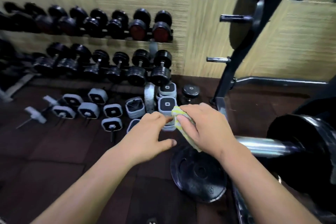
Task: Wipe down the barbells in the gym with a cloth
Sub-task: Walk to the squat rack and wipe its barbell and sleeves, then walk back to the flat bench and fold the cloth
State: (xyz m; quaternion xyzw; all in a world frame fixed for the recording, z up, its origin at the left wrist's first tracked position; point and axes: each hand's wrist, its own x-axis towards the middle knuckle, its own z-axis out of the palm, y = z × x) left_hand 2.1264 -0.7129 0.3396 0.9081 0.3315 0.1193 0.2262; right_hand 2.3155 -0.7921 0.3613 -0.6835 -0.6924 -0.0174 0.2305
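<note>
My right hand (203, 129) grips a bunched yellow and white cloth (179, 114) at the middle of the view. Just right of that hand lies the chrome sleeve of a barbell (263, 146), loaded with a big black plate (305, 151). The sleeve's end is hidden behind my right hand and the cloth. My left hand (149, 134) hovers just left of the cloth, fingers loosely curled with their tips close to it, holding nothing I can make out.
A black weight plate (198, 174) lies flat on the dark floor below my hands. Several grey square dumbbells (94, 105) stand on the floor to the left. A two-tier rack of black dumbbells (109, 56) lines the wall. A black rack upright (236, 56) rises at right.
</note>
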